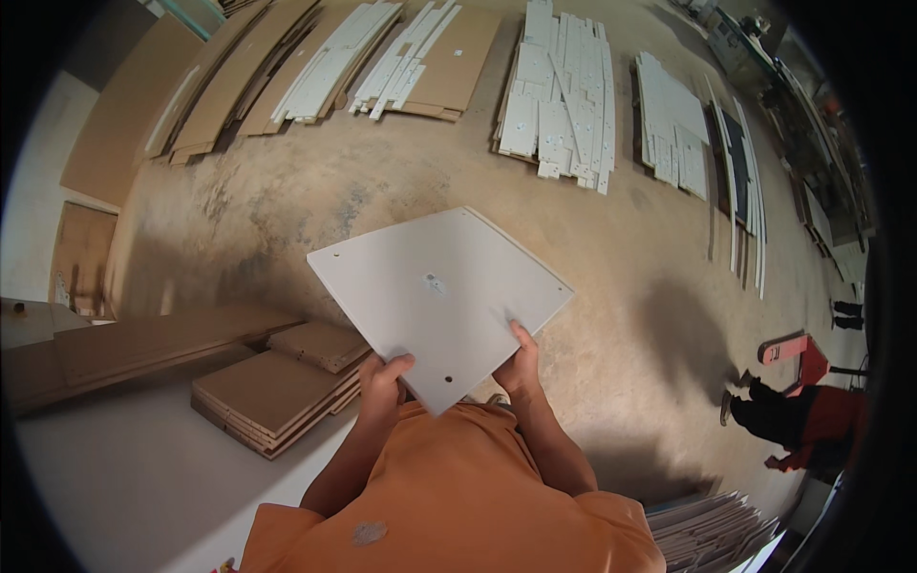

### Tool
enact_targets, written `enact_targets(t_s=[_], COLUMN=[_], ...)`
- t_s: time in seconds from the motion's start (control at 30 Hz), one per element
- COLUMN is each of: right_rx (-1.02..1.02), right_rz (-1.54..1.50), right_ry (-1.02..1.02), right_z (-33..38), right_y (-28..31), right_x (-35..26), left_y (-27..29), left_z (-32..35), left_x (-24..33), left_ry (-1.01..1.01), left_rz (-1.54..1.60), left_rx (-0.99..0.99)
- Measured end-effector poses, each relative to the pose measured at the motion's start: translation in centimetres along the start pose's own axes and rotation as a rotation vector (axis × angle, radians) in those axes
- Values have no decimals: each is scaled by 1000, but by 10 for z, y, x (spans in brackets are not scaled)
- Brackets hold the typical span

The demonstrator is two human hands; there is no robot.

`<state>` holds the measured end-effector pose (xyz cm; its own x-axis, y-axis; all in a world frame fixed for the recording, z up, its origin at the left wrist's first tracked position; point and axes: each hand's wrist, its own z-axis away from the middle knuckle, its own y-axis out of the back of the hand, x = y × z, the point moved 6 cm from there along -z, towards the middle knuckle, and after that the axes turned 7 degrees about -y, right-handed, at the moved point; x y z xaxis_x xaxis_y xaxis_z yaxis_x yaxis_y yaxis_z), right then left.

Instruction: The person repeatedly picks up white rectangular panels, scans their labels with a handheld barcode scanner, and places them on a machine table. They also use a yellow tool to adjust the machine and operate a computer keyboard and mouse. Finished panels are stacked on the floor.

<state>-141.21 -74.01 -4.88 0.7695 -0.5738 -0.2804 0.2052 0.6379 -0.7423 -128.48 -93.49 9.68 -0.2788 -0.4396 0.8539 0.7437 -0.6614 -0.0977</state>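
A flat white panel [411, 315] is held up in front of my body, turned so that one corner points toward me. Small holes show near its corners, and a grey smudge marks its middle. My left hand [385, 377] grips the lower left edge, thumb on top. On the lower right edge, my right hand [519, 363] is closed with its thumb over the face; the fingers underneath are mostly hidden. Just left of my left hand lies a stack of brown boards [272, 392] with a smaller board piece on it.
A white table [143, 468] carries the boards at left. Across the floor lie brown sheets [468, 67] and piles of white panels [559, 95]. At right, a person in dark trousers [774, 411] stands near a red pallet jack [812, 363]. Thin strips [712, 535] are stacked at lower right.
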Motion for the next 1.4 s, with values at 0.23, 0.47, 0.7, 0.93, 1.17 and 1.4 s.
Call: enact_targets(t_s=[0.23,0.47,0.7,0.93,1.17,1.4], right_rx=[117,331,590,689,774,768], right_rz=[74,131,256,360,456,382], right_ry=[-184,-156,-120,18,207,284], right_z=[-143,-281,-451,-600,-743,-900], right_y=[-146,-200,-220,-279,-358,-445], right_x=[-4,-58,-136,-254,-369,-465], left_y=[12,-16,-38,37,144,44], left_z=[-185,-341,-524,-716,-853,-1030], left_x=[69,111,209,282,205,314], left_ry=[323,634,268,-1,757,532], left_rz=[72,-59,-427,-607,-773,-752], left_rx=[-13,-194,-238,96,153,6])
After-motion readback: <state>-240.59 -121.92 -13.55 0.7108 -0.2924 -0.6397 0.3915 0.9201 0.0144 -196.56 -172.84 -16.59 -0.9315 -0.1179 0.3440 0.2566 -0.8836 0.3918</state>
